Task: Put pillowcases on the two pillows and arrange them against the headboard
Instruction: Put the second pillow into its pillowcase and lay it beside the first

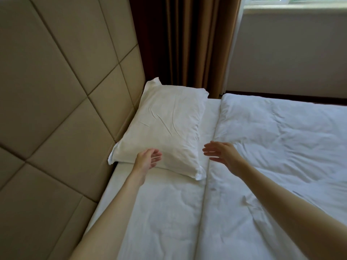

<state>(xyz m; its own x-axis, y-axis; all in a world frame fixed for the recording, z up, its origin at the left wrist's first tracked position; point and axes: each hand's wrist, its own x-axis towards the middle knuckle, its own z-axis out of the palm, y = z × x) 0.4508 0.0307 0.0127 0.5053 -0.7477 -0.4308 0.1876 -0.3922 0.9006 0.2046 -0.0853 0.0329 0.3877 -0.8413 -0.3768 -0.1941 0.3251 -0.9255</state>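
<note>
One white pillow (165, 124) in a white pillowcase lies flat on the bed, its long side against the beige padded headboard (56, 94). My left hand (147, 161) hovers at the pillow's near edge, fingers loosely curled and apart, holding nothing. My right hand (222, 153) is open with fingers spread, just right of the pillow's near corner, above the edge of the white duvet (272, 156). A second pillow is not in view.
The white bed sheet (163, 212) covers the near part of the mattress below the pillow. Brown curtains (185, 44) hang behind the bed's far end, with a window and pale wall (291, 53) to their right.
</note>
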